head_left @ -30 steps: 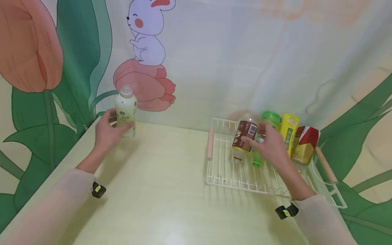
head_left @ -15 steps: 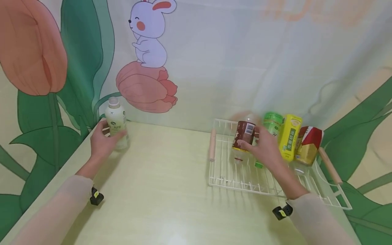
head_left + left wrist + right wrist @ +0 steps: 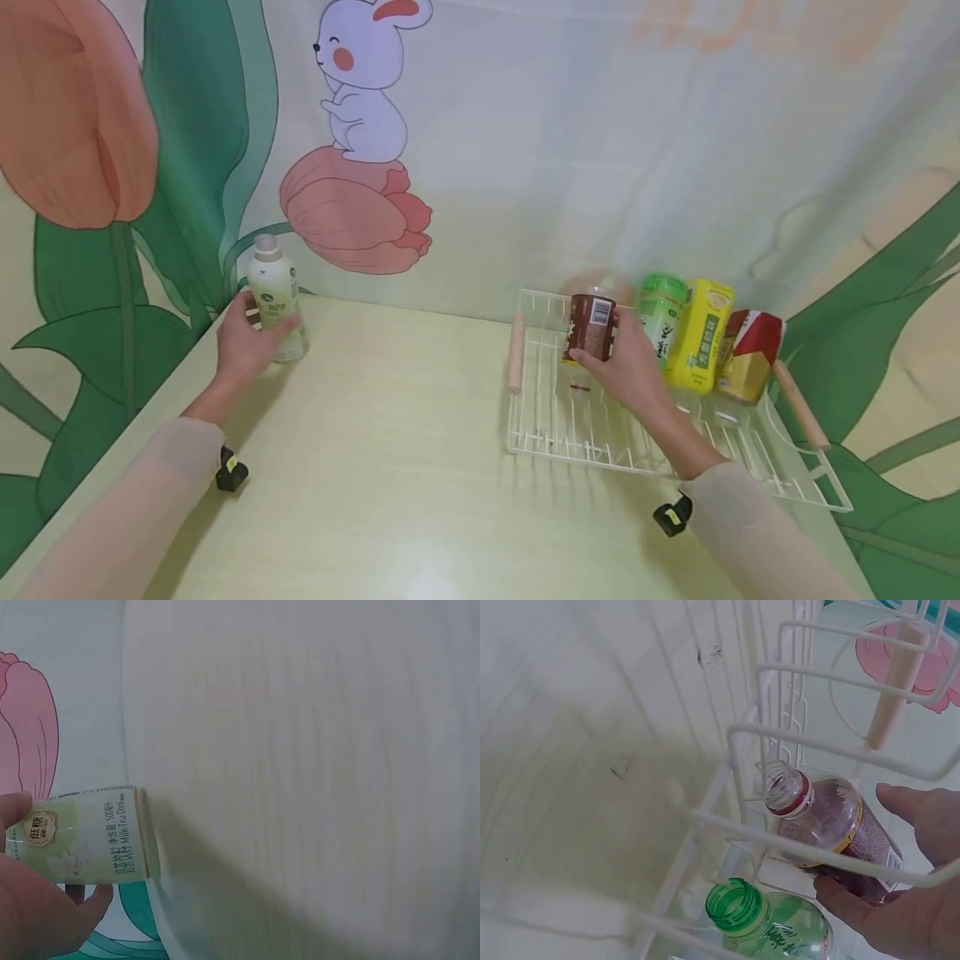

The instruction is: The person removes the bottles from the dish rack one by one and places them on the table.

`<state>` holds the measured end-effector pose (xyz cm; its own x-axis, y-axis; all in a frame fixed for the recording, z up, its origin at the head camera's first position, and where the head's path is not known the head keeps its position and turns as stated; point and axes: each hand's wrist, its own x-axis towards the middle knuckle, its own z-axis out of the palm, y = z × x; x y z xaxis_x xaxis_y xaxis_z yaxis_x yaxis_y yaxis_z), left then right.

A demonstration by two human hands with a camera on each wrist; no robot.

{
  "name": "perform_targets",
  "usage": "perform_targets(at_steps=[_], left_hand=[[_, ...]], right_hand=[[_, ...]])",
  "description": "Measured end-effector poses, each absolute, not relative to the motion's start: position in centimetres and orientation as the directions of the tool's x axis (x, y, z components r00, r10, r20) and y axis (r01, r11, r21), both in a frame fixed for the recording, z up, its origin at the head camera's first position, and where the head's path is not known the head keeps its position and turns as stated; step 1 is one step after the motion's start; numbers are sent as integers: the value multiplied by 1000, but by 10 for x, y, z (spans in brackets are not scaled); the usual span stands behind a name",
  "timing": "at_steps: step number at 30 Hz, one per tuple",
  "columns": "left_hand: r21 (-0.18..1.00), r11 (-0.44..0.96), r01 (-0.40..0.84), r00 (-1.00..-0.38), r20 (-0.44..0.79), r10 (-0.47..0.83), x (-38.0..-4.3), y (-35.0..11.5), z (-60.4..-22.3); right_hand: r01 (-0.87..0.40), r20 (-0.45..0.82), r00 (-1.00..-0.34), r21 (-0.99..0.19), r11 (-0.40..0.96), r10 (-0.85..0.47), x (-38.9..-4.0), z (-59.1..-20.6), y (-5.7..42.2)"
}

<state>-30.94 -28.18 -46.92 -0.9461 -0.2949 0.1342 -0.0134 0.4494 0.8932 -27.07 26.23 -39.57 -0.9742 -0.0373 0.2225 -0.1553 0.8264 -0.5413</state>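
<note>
At the table's far left, my left hand grips a pale green milk tea bottle, which stands upright with no cap visible. In the left wrist view the base of this milk tea bottle is right at the tabletop. My right hand holds a brown-labelled plastic bottle over the left part of a white wire basket, neck down. The right wrist view shows that brown-labelled bottle with its uncapped mouth among the wires, thumb and fingers on either side of it.
Leaning in the basket, right of my hand, are a green bottle, a yellow carton-like bottle and a red-and-gold container. The basket has wooden handles at both ends. A patterned curtain hangs behind the table.
My left hand has moved left and down with the milk tea bottle. My right hand has shifted slightly left with the brown-labelled bottle, uncovering more of the green and yellow ones.
</note>
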Motion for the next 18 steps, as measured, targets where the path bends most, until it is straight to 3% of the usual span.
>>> perform_targets(at_steps=[10, 18], left_hand=[[864, 500, 56, -954, 195, -229, -303, -289, -473], [855, 517, 52, -961, 183, -206, -307, -293, -472]], right_hand=[[-187, 256, -964, -485, 854, -66, -272, -411, 261], [-183, 230, -970, -510, 840, -72, -276, -414, 262]])
